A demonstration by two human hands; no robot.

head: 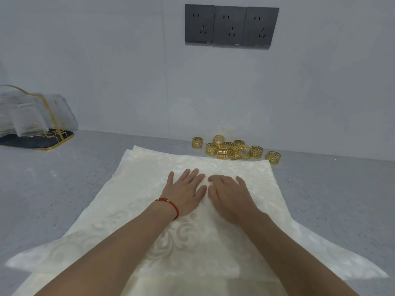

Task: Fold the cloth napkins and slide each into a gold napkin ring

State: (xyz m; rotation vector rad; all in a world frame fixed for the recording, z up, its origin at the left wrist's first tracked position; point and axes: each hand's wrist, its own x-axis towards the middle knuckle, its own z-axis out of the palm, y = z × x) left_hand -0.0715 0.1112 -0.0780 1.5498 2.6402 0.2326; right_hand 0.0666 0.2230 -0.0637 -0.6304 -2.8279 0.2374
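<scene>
While both palms lie flat on the top cream napkin [136,189], I read this as smoothing before the first fold: my left hand [183,192] has its fingers spread and straight, my right hand [229,192] presses beside it with fingers laid together, and neither pinches any cloth. I judge the flat pressure is there to take out ripples and keep the sheet from sliding on the grey tabletop [64,189]. Offset edges at the far left corner and near the bottom show more napkins stacked beneath, so I must lift only the top layer. A red cord bracelet [171,207] sits on my left wrist. Just beyond the far edge of the stack lies a loose heap of gold napkin rings [233,150], close enough that a fold pushed forward could knock them about. Far left, a gold-rimmed tray with clear glassware [32,120] stands well apart, and three grey wall sockets [232,25] sit above, out of my way.
</scene>
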